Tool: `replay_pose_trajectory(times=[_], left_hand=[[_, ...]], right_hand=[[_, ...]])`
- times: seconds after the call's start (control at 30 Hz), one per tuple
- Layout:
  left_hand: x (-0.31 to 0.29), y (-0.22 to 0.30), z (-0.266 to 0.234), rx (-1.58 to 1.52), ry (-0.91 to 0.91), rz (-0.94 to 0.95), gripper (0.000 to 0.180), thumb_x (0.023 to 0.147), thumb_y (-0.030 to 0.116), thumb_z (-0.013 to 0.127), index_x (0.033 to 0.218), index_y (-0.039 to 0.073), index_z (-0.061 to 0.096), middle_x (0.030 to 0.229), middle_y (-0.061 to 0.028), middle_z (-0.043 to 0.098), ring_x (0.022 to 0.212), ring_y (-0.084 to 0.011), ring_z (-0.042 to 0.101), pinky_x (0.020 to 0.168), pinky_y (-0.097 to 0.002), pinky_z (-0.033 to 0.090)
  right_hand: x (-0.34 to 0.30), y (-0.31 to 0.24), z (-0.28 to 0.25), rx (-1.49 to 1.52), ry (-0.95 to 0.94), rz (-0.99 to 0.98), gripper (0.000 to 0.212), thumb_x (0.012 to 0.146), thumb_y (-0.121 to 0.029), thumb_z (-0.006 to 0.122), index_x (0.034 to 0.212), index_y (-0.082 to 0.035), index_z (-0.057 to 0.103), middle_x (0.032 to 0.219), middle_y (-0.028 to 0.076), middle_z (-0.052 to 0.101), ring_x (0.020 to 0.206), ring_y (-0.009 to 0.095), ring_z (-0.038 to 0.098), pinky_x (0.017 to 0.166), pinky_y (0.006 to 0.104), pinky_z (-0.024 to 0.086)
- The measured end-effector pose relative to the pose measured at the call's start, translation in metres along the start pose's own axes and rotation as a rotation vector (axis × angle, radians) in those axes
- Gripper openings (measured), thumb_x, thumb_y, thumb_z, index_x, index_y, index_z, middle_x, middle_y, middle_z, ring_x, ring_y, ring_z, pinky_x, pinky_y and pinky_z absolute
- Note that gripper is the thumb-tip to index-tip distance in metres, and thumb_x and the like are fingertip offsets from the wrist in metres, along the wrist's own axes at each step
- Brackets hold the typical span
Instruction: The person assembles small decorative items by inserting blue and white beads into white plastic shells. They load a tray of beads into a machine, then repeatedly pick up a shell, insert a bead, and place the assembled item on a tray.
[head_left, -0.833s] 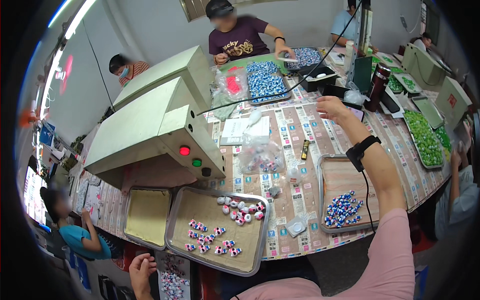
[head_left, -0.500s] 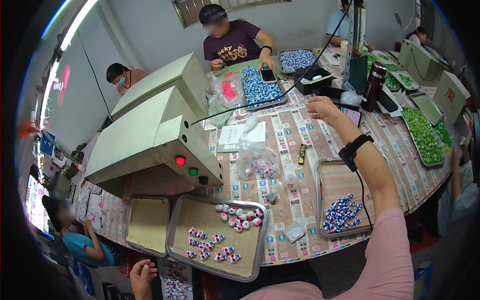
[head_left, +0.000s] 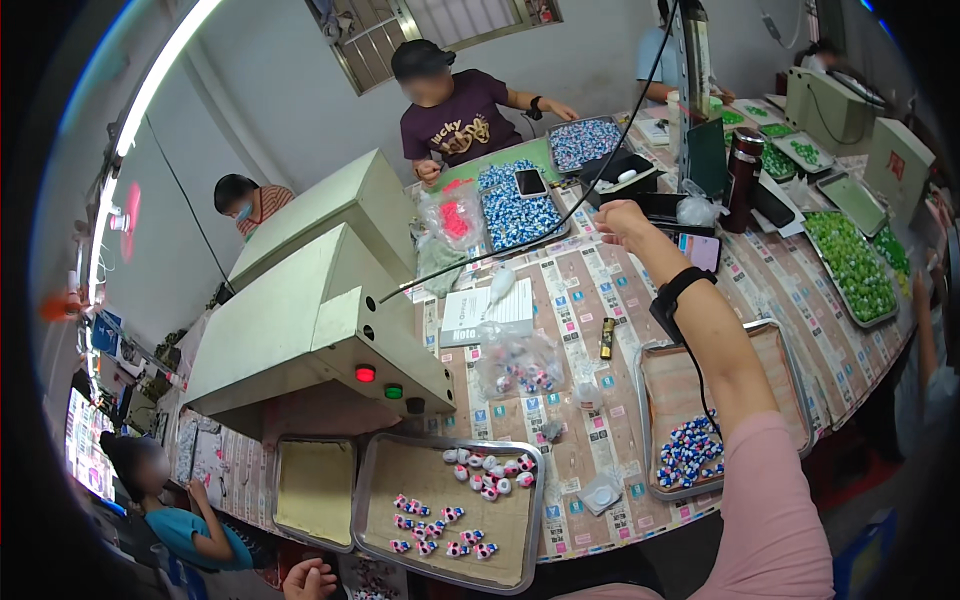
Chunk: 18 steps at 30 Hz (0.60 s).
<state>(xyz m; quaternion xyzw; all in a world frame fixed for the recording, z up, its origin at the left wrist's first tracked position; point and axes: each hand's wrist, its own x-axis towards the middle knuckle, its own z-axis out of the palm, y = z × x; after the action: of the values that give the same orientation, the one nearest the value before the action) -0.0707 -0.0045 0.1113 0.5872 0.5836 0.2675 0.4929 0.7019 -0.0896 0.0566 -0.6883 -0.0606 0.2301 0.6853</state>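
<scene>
My right hand [head_left: 628, 222] reaches across the table, fingers loosely stretched and apart, with nothing visible in them. It is beside a dark box and a phone with a lit screen [head_left: 699, 252]. My left hand [head_left: 310, 580] is at the lower edge with curled fingers; what they hold, if anything, is hidden. Closest to it is a metal tray [head_left: 400, 470] with small pink, white and blue figures [head_left: 422, 530] and round white-and-pink pieces [head_left: 495, 470]. Under my right forearm lies another tray [head_left: 715, 375] holding small blue-and-white pieces [head_left: 688, 452].
A pale metal machine housing [head_left: 290, 330] with red and green lights stands left, by a shallow tray [head_left: 315, 490]. Mid-table are a notebook [head_left: 487, 318], a clear bag of pieces [head_left: 520, 360] and a battery [head_left: 607, 338]. A flask [head_left: 742, 180] stands right. Co-workers sit around.
The whole view has shifted, so the table sits lower. The co-worker opposite has moved a hand off the phone on the blue tray toward the right. My right hand remains by the box.
</scene>
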Motion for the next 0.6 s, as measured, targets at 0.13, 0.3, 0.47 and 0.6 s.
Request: replay_pose_trajectory(times=[0.13,0.3,0.47,0.6], left_hand=[[-0.004,0.001,0.003,-0.006,0.010,-0.003,0.028,0.099,0.014,0.059,0.125,0.001,0.062,0.111,-0.0111,0.068,0.087,-0.0141,0.067,0.071,-0.0226,0.055],[-0.010,-0.002,0.001,-0.018,0.036,-0.007,0.029,0.099,0.016,0.060,0.125,0.001,0.062,0.110,-0.0106,0.069,0.087,-0.0140,0.067,0.071,-0.0228,0.054],[-0.019,0.002,0.000,-0.004,0.060,-0.006,0.030,0.099,0.017,0.061,0.124,0.001,0.062,0.109,-0.0102,0.069,0.088,-0.0143,0.067,0.073,-0.0235,0.055],[-0.027,0.002,0.001,-0.020,0.090,-0.017,0.030,0.099,0.018,0.061,0.124,0.001,0.062,0.109,-0.0101,0.069,0.088,-0.0138,0.067,0.074,-0.0231,0.055]], right_hand=[[0.022,0.005,0.003,0.082,-0.025,0.019,0.035,0.082,-0.005,0.072,0.115,-0.008,0.061,0.098,0.006,0.064,0.082,0.020,0.062,0.070,0.0395,0.054],[0.036,0.005,0.023,0.086,0.036,0.084,0.017,0.086,-0.007,0.068,0.104,-0.004,0.067,0.095,0.006,0.065,0.078,0.019,0.064,0.059,0.0320,0.054],[0.055,0.007,0.035,0.128,-0.004,0.067,0.015,0.088,-0.014,0.067,0.103,-0.009,0.066,0.092,0.003,0.063,0.077,0.017,0.061,0.062,0.0339,0.052],[0.070,0.010,0.036,0.205,-0.059,0.023,0.014,0.088,-0.015,0.065,0.101,-0.011,0.065,0.090,0.002,0.062,0.077,0.017,0.059,0.063,0.0349,0.050]])
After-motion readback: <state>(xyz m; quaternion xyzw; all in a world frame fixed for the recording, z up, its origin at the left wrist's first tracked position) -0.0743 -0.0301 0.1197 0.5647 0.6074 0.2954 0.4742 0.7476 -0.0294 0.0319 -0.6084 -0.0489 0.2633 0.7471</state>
